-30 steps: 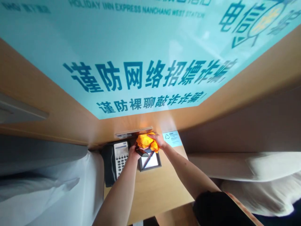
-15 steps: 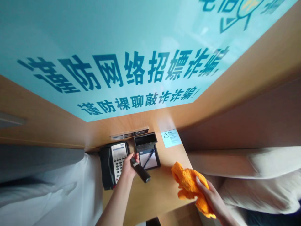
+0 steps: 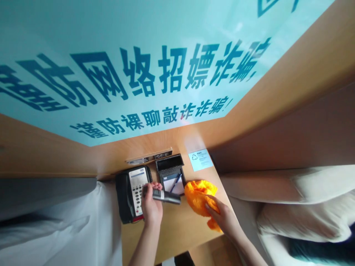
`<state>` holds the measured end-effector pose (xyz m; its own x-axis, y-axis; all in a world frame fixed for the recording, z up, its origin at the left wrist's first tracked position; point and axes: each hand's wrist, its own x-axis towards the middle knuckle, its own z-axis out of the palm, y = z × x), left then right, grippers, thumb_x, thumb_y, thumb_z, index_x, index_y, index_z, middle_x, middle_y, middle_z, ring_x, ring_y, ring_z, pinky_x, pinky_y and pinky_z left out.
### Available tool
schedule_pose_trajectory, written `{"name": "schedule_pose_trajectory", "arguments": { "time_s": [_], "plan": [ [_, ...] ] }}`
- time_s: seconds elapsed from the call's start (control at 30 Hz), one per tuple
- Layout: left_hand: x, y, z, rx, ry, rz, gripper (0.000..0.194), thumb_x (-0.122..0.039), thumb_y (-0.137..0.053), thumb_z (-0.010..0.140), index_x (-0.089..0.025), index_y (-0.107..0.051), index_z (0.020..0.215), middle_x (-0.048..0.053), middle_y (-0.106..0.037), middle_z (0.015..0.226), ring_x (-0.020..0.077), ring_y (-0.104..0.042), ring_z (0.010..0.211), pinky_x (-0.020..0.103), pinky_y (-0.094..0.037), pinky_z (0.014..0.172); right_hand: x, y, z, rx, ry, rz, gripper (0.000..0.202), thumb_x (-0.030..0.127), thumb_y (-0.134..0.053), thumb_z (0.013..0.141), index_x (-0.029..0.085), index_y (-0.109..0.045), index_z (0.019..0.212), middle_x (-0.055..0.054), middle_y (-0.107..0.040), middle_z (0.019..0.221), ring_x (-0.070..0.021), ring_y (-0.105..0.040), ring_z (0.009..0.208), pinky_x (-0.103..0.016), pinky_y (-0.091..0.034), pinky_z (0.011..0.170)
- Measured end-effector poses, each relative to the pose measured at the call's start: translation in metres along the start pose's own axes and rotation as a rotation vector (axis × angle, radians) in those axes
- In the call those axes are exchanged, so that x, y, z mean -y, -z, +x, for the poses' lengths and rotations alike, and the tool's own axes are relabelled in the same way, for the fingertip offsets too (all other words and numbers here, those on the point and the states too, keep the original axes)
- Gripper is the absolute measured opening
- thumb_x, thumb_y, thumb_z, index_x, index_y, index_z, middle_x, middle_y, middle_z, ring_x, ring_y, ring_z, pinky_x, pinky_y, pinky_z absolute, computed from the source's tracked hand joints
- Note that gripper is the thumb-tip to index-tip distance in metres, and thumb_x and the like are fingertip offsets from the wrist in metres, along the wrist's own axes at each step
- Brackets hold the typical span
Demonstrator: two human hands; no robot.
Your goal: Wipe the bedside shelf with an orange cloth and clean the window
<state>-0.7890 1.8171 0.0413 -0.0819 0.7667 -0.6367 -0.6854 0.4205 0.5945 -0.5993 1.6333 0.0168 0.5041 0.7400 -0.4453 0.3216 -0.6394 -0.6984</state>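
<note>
My left hand (image 3: 152, 207) is closed around a black flashlight (image 3: 170, 197) with a pale label, held slantwise above the wooden bedside table (image 3: 169, 231). Its front end points right, over the lower edge of a black tray with a white notepad (image 3: 169, 184) and a blue pen (image 3: 176, 183). A black telephone (image 3: 138, 192) with a pale keypad stands just left of this hand. Bunched in my right hand (image 3: 222, 216) is an orange cloth (image 3: 198, 197), at the tray's right side. Part of the cloth hangs below the fingers.
Behind the tray is a black open-topped box (image 3: 169, 161), below a wall socket panel (image 3: 149, 157). A light-blue card (image 3: 200, 160) lies at the back right. A large blue poster (image 3: 138, 29) covers the wall. White bedding (image 3: 102, 221) borders the left, pillows (image 3: 305, 218) the right.
My right hand has carried the orange cloth left, up to the tray. The flashlight in my left hand has turned nearer to level. The view has shifted slightly.
</note>
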Motion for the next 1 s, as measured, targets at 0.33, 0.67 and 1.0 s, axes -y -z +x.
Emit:
{"name": "schedule_pose_trajectory", "arguments": {
  "time_s": [0.33, 0.67, 1.0],
  "plan": [
    [0.047, -0.079, 0.051, -0.030, -0.440, -0.102, 0.034, -0.001, -0.066, 0.072, -0.017, -0.038, 0.080, -0.004, -0.046, 0.082, 0.0047, -0.051, 0.079, 0.015, -0.044, 0.084, -0.002, -0.005, -0.056, -0.415, 0.047, -0.008, 0.036, 0.051, -0.050, 0.090, 0.022, -0.063, 0.109, -0.010, -0.065, 0.101, -0.0246, -0.064, 0.090, -0.039, -0.054, 0.080],
    [0.017, 0.038, 0.020, 0.218, -0.896, 0.828, 0.072, -0.026, -0.076, 0.067, -0.014, -0.035, 0.126, 0.018, -0.033, 0.138, 0.0229, -0.035, 0.132, 0.043, -0.026, 0.117, -0.099, -0.073, -0.016, -0.157, 0.143, -0.356, 0.052, 0.056, -0.054, 0.089, 0.026, -0.061, 0.130, -0.008, -0.047, 0.150, -0.0392, -0.022, 0.145, -0.064, -0.021, 0.113],
    [0.081, 0.159, -0.012, 1.229, -1.159, 1.655, 0.044, -0.018, -0.056, 0.092, -0.015, -0.046, 0.135, 0.020, -0.043, 0.139, 0.0261, -0.039, 0.136, 0.041, -0.033, 0.114, -0.100, -0.294, -0.181, 0.337, 0.394, 0.118, 0.035, 0.048, -0.059, 0.075, 0.027, -0.067, 0.102, -0.005, -0.073, 0.108, -0.0314, -0.061, 0.106, -0.046, -0.046, 0.092]
  ]
}}
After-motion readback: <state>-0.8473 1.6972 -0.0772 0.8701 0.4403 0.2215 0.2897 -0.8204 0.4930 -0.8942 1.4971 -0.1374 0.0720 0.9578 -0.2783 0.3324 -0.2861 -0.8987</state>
